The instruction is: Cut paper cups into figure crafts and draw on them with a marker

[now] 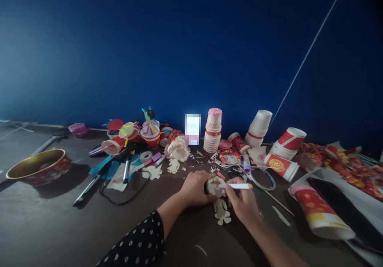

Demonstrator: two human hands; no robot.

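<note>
In the head view, my left hand (196,188) curves around the left side of a white cut-paper figure (222,212) and grips its round, scalloped top. The lower part of the figure, with its rounded limbs, lies on the table toward me. My right hand (244,203) is closed on a white marker (241,186) held nearly level, its tip end over the round top. Which detail the tip touches is too small to tell. Just beyond my hands, a similar paper piece with a frilled ring (178,149) stands on the table. Small paper scraps (196,161) lie around it.
Stacked paper cups (213,133) stand at the back. Decorated cups (150,136), a black marker (126,169) and a tape roll (146,156) are left. A red pan (38,173) sits far left. A red cup (318,207) and dark phone (344,207) lie right.
</note>
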